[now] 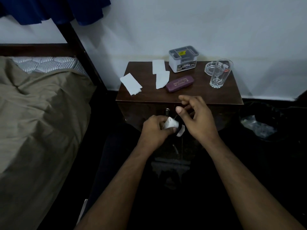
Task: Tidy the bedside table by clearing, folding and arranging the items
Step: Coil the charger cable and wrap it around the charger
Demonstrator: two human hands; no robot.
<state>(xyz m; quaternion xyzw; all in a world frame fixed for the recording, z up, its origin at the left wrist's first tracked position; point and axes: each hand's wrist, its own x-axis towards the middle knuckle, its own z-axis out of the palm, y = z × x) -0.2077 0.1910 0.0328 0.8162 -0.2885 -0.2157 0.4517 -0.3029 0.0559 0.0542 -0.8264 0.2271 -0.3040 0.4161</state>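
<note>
Left hand (154,128) gripped white tissue wad (172,124), frame centre, below surface (182,97) edge. Right hand (196,117) loose, holding nothing. We judged tissue light, soft, tearable; pinch at edges. Three tissues (131,83) lay flat upper centre. Organiser box (183,61): contents unclear. Glass (220,73), ashtray (211,68) looked empty.

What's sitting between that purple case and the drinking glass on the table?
Nothing: in the head view, only bare dark wood of the bedside table separates the purple case from the glass.
</note>
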